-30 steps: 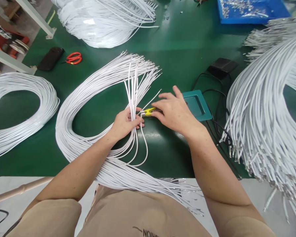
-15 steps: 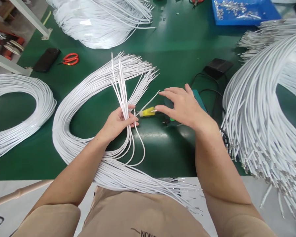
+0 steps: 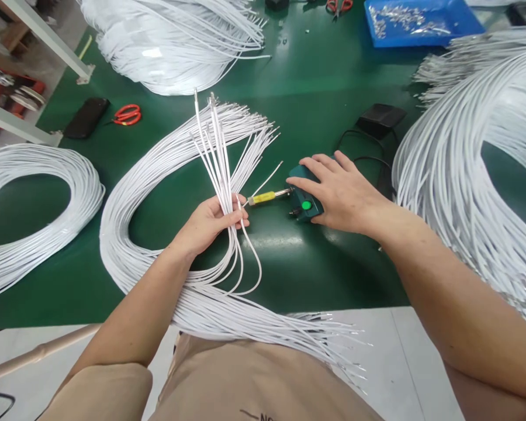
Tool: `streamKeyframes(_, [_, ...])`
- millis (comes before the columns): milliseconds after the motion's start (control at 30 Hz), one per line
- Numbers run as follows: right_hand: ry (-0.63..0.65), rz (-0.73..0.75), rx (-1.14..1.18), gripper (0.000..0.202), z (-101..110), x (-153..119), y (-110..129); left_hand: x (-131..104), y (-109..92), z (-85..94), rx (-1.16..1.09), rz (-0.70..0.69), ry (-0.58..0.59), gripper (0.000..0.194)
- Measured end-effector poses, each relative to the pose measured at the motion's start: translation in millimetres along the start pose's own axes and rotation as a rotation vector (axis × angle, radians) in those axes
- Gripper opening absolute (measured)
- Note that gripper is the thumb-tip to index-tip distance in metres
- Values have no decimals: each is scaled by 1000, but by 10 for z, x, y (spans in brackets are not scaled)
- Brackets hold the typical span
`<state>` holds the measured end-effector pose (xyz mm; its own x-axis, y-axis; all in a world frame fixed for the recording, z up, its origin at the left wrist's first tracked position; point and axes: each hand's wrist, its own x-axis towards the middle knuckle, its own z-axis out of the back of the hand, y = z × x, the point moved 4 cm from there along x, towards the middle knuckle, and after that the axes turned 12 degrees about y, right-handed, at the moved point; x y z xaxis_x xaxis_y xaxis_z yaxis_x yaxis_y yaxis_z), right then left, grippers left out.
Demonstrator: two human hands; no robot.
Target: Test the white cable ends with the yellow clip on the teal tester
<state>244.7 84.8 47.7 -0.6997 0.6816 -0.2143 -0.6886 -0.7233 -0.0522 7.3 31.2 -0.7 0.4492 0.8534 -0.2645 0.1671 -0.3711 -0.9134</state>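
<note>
Since the earlier frame, the right hand [image 3: 339, 190] has shifted onto the green box [image 3: 298, 197], fingers spread across it, seemingly steadying it behind the yellow piece [image 3: 263, 198]. The left hand [image 3: 208, 222] pinches white cables [image 3: 223, 178] upright, probably to keep them apart from the coil [image 3: 118, 228] overhanging the tabletop's [image 3: 315, 269] near edge. Toward the far right corner, a blue tray [image 3: 414, 41] holds small silvery pieces [image 3: 403, 17].

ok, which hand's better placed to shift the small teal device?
Right, probably: the right hand covers part of the teal device, while the left hand is farther away and occupied gripping white cables.
</note>
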Motion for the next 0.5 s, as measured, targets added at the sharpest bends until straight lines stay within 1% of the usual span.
streamKeyframes(100, [-22, 3, 30, 73, -9, 121, -141, 8, -2, -20, 9, 0, 25, 26])
streamKeyframes(167, [-10, -12, 79, 73, -29, 204, -219, 16, 8, -28, 16, 8, 29, 26])
streamKeyframes(233, [0, -27, 148, 70, -8, 271, -216, 25, 20, -42, 27, 18, 34, 30])
streamKeyframes(333, [-70, -26, 351, 54, 159, 345, -25, 34, 39, -76, 26, 38, 44, 37])
streamKeyframes(400, [-155, -25, 581, 35, 292, 400, 158, 37, 54, -90, 12, 51, 40, 37])
streamKeyframes(433, [-189, -40, 700, 29, 332, 436, 241, 38, 62, -92, 5, 57, 36, 36])
streamKeyframes(500, [-227, -68, 918, 31, 339, 527, 377, 42, 76, -86, -1, 63, 32, 33])
